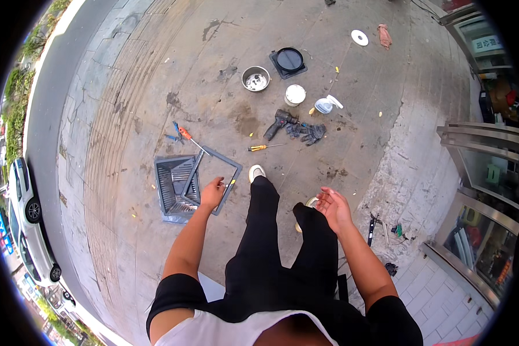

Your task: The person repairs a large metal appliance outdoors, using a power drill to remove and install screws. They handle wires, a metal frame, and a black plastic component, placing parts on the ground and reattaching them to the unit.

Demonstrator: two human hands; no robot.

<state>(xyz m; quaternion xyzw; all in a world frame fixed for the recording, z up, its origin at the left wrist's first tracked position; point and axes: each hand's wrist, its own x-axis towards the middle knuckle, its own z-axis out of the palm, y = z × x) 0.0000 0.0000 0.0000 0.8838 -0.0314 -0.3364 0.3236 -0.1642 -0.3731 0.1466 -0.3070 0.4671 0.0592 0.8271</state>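
Observation:
My left hand is over a grey square frame that leans across a grey slatted plastic basket. Its fingers are curled together; whether they grip the frame or some small thing is hidden. My right hand hovers by my right knee with fingers apart and nothing in it. An orange-handled screwdriver lies by the frame's far corner, next to blue-handled pliers. Beyond my left shoe are a yellow-handled screwdriver, a black power drill and a dark glove.
Farther off are a metal pot, a black round-topped part, a white tub, a spray bottle, a white disc and a pink cloth. Glass-fronted metal doors stand right; parked cars left.

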